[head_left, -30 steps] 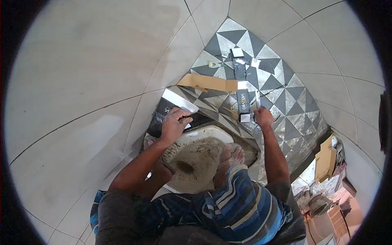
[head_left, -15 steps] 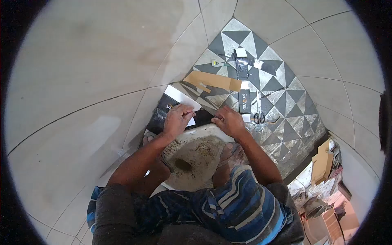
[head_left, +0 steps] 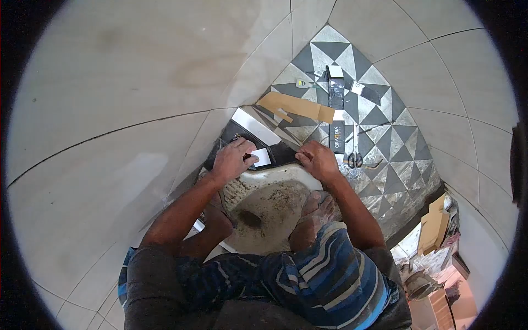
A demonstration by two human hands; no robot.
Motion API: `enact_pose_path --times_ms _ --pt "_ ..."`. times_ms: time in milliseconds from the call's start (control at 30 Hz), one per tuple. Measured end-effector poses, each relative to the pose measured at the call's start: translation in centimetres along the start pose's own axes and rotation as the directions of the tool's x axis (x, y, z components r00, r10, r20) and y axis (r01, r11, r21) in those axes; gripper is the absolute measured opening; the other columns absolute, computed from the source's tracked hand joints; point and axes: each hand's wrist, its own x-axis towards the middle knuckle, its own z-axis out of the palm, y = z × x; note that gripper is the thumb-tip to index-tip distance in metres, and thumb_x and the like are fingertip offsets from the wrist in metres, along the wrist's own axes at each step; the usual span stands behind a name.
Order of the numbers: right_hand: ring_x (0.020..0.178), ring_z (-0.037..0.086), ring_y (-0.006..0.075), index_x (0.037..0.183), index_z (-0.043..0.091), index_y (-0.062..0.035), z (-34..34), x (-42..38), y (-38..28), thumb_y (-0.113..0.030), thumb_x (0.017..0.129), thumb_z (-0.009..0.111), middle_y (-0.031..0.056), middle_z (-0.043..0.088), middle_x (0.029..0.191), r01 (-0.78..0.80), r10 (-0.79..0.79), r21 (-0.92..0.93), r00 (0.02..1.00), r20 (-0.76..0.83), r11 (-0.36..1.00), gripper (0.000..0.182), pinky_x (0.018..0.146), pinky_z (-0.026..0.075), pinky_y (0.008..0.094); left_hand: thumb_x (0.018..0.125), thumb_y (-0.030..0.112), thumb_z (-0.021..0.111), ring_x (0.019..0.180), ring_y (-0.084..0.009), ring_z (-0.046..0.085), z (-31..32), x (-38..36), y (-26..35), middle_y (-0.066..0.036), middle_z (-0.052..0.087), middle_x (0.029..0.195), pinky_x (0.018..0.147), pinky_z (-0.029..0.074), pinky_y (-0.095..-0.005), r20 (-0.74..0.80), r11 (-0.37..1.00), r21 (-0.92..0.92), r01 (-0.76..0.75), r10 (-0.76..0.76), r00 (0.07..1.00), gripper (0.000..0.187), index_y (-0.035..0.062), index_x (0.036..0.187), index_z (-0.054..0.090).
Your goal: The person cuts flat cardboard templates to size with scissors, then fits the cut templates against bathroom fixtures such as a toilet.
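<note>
Just past the back rim of a dirty, stained white basin (head_left: pixel 275 175), an opened black and white cardboard box (head_left: pixel 257 127) lies spread on the floor. My left hand (head_left: pixel 234 159) has its fingers bent round the left part of the box, beside a small white flap (head_left: pixel 260 157). Over the box's right end is my right hand (head_left: pixel 319 159), its fingers curled and pressed together at the dark edge. Whatever sits between those fingertips is too small to tell.
On the patterned floor (head_left: pixel 389 144) lie a brown cardboard strip (head_left: pixel 297 106), black boxes (head_left: pixel 336 137), scissors (head_left: pixel 355 160) and a small bottle (head_left: pixel 302 83). Tiled walls rise on both sides. Cardboard (head_left: pixel 433 224) and clutter stand at the lower right.
The box's black flap has turned, hiding its lettering, and the white panel looks narrower. My left hand has shifted slightly left and down. The whole view has moved a little.
</note>
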Motion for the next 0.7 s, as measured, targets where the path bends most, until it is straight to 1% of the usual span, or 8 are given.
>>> enact_pose_path --times_ms 133,200,333,400,533,600,633,700 --pt "0.103 0.069 0.0386 0.102 0.075 -0.0082 0.4 0.1 0.3 -0.027 0.094 0.071 0.0148 0.072 0.108 0.039 -0.040 -0.014 0.998 -0.057 0.999 0.021 0.091 0.054 0.0508 0.086 0.028 0.081 0.098 -0.0343 0.068 0.1 -0.1 0.0 -0.010 0.067 0.100 0.085 0.056 -0.0456 -0.023 0.999 -0.035 -0.028 0.027 0.999 0.030 0.0078 0.105 0.070" --pt "0.103 0.069 0.0389 0.103 0.076 -0.0080 -0.5 0.1 -0.6 -0.027 0.094 0.071 0.0155 0.072 0.106 -0.099 0.096 0.045 0.994 0.051 0.994 0.021 0.090 0.054 0.0504 0.086 0.027 0.082 0.098 -0.0341 0.068 0.2 -0.1 0.0 -0.010 0.067 0.101 0.084 0.056 -0.0460 -0.025 0.999 -0.030 -0.018 0.017 1.000 0.030 0.0073 0.105 0.069" --pt "0.102 0.068 0.0388 0.101 0.076 -0.0072 0.1 -0.1 0.2 -0.027 0.094 0.071 0.0164 0.071 0.105 -0.043 0.044 0.063 0.999 -0.017 0.997 0.021 0.089 0.054 0.0498 0.087 0.026 0.081 0.098 -0.0335 0.068 0.2 -0.1 0.1 -0.009 0.065 0.102 0.084 0.056 -0.0465 -0.022 1.000 -0.002 -0.028 0.028 0.999 0.030 0.0091 0.107 0.067" --pt "0.086 0.070 0.0354 0.097 0.076 -0.0036 0.4 -0.1 0.5 -0.021 0.090 0.079 0.0165 0.071 0.092 0.012 -0.002 0.114 0.996 -0.088 0.993 0.019 0.077 0.055 0.0431 0.087 0.026 0.081 0.099 -0.0337 0.069 0.2 -0.1 0.0 -0.009 0.066 0.103 0.085 0.056 -0.0470 -0.002 1.000 -0.027 -0.014 0.014 1.000 0.030 0.0090 0.108 0.067" --pt "0.087 0.071 0.0333 0.097 0.077 -0.0036 0.3 0.1 0.8 -0.021 0.090 0.080 0.0160 0.072 0.094 0.002 0.004 0.099 0.998 -0.060 0.995 0.019 0.078 0.055 0.0424 0.087 0.026 0.081 0.101 -0.0336 0.069 0.3 -0.1 0.0 -0.009 0.066 0.104 0.086 0.056 -0.0470 -0.003 0.999 -0.028 -0.018 0.018 1.000 0.031 0.0091 0.109 0.068" --pt "0.084 0.071 0.0284 0.097 0.077 -0.0032 0.0 0.3 0.8 -0.023 0.091 0.080 0.0148 0.072 0.093 -0.019 0.024 0.110 0.999 -0.046 0.994 0.021 0.077 0.055 0.0407 0.088 0.026 0.080 0.102 -0.0334 0.069 0.3 -0.1 0.0 -0.010 0.066 0.105 0.087 0.056 -0.0465 -0.007 1.000 0.009 -0.011 0.011 1.000 0.030 0.0091 0.110 0.069" --pt "0.084 0.071 0.0284 0.097 0.077 -0.0032 -0.2 0.4 0.9 -0.023 0.091 0.080 0.0148 0.072 0.093 -0.020 0.025 0.107 0.999 -0.046 0.994 0.021 0.077 0.055 0.0407 0.088 0.026 0.080 0.102 -0.0334 0.069 0.4 -0.1 -0.2 -0.010 0.066 0.105 0.087 0.056 -0.0465 -0.008 1.000 0.006 -0.013 0.013 1.000 0.030 0.0091 0.110 0.069" --pt "0.080 0.070 0.0232 0.095 0.076 -0.0028 -0.4 0.5 0.9 -0.023 0.092 0.081 0.0132 0.072 0.090 -0.067 0.063 0.168 0.998 0.028 0.984 0.021 0.075 0.054 0.0385 0.088 0.026 0.080 0.102 -0.0330 0.069 0.4 0.1 -0.3 -0.009 0.067 0.106 0.088 0.057 -0.0461 0.024 0.999 -0.032 0.018 -0.017 1.000 0.029 0.0089 0.110 0.070"
